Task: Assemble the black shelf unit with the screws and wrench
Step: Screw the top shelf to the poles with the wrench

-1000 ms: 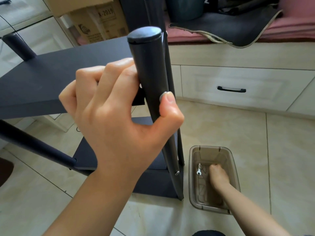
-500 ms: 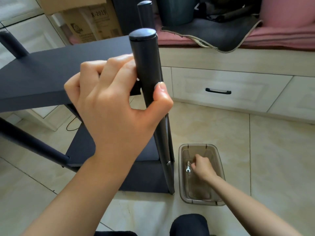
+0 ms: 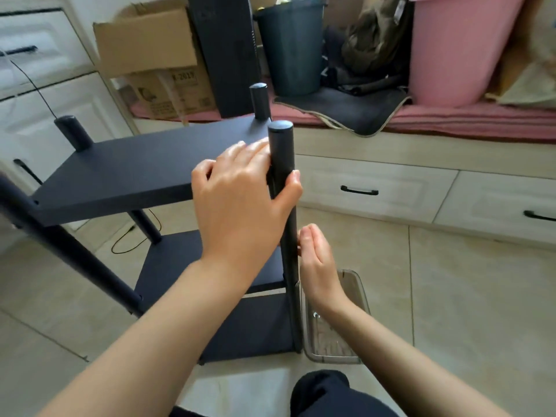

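The black shelf unit (image 3: 126,176) stands half built on the tiled floor (image 3: 451,296), its three boards stacked between round posts. The left hand (image 3: 240,203) wraps the near corner post (image 3: 284,206) just below its capped top, thumb on one side and fingers laid across the top shelf board (image 3: 120,173) on the other. The right hand (image 3: 317,260) is beside the same post lower down, fingertips touching it and curled together; whether they pinch a screw cannot be told from this view. Behind it a smoky plastic tray (image 3: 359,284) sits on the floor against the unit's foot, with a small bright metal piece (image 3: 316,314) showing inside. The posts look like stiff, smooth painted tube, likely slippery under a loose grip, and the boards look rigid yet fairly light. With joints unfastened the frame will probably rack, so holding the post close to the joint, as the left hand does, seems the steadiest place.
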{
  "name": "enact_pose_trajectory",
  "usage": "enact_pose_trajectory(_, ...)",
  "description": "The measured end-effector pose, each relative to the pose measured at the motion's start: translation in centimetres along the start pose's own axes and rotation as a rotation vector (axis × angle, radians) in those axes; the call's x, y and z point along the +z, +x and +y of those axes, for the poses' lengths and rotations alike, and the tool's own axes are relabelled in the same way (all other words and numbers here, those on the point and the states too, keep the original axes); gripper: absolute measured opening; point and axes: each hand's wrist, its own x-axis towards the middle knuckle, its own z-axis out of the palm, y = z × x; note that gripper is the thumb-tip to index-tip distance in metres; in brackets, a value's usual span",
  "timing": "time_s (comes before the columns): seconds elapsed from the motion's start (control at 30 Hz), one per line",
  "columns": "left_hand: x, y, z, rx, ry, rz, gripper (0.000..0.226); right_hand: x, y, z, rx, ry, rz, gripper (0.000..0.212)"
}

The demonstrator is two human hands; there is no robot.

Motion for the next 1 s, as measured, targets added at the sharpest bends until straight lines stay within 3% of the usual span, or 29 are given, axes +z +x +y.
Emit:
enact_pose_trajectory(0.2,-2.7,3.5,-1.2,0.001,-0.057,-0.343,0.028,0.6,1.1,-1.1,0.212,0.128,-0.08,0.035)
enact_pose_trajectory(0.37,-2.7,4.8,-1.5,0.025,-0.032,-0.519,0.041,1.4,1.6,0.0,0.232,0.16,-0.015,0.03)
enact_pose_trajectory(0.63,-4.4,5.6,-3.3,-0.026,-0.195,-0.419,0.039,3.1,1.6,-1.4,0.045,0.18,0.092,0.03)
enact_pose_trajectory(0.83,-7.8,5.0,-7.6,-0.094,-0.355,-0.35,0.065,5.8,1.4,-3.8,-0.053,0.139,0.036,0.028)
enact_pose_trajectory(1.0,-9.9,4.1,-12.7,-0.118,-0.437,-0.236,0.06,9.4,0.6,-5.3,-0.072,0.089,-0.045,0.027)
